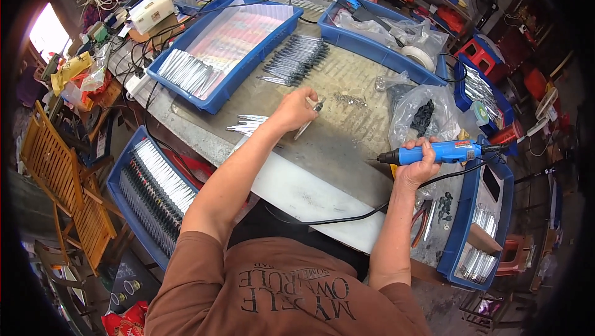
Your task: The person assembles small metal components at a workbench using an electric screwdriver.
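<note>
My left hand is closed around a slim silver piece with a dark end, just over the worktable. My right hand grips a blue electric screwdriver, its black nose and thin bit pointing left toward the table's middle. Left of my left hand lie a few loose silver pieces. Beyond it, a neat row of black-and-silver pieces is lined up. To its right, tiny metal parts are scattered, too small to make out.
A blue tray of silver pieces stands far left, another blue tray with plastic bags far right. A clear bag lies near the screwdriver. Its black cable crosses the white board near me. Filled trays flank me.
</note>
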Motion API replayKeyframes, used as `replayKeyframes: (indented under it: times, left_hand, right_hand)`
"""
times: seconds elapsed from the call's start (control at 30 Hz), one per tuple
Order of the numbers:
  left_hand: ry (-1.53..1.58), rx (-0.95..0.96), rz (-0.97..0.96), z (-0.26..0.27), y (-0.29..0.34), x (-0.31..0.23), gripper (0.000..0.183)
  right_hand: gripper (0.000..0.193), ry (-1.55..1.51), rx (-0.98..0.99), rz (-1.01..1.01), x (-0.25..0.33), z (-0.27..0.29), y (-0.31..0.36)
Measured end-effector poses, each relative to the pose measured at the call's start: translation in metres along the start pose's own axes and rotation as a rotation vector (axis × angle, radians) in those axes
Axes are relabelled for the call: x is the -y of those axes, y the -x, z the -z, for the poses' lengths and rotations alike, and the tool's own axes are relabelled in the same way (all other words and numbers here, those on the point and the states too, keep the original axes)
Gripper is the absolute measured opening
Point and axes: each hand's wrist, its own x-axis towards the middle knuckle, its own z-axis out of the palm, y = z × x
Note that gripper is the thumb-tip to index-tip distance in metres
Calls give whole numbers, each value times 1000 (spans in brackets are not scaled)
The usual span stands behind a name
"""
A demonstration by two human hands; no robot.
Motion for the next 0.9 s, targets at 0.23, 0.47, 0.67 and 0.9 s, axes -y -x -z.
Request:
replayKeyframes:
  times: [0.23,0.47,0.67,0.9]
  left_hand:
    - [517,52,18,48,42,-5,24]
    - [612,-100,84,107,110,5,15]
    - [655,-305,166,145,181,47,15]
    - [778,-690,288,177,263,105,13]
  right_hand:
    - [28,27,20,21,0,0,1]
    - [30,12,-22,15,1,-5,5]
    - [27,13,39,2,-2,3,1]
    - [29,52,35,16,-8,14,-8]
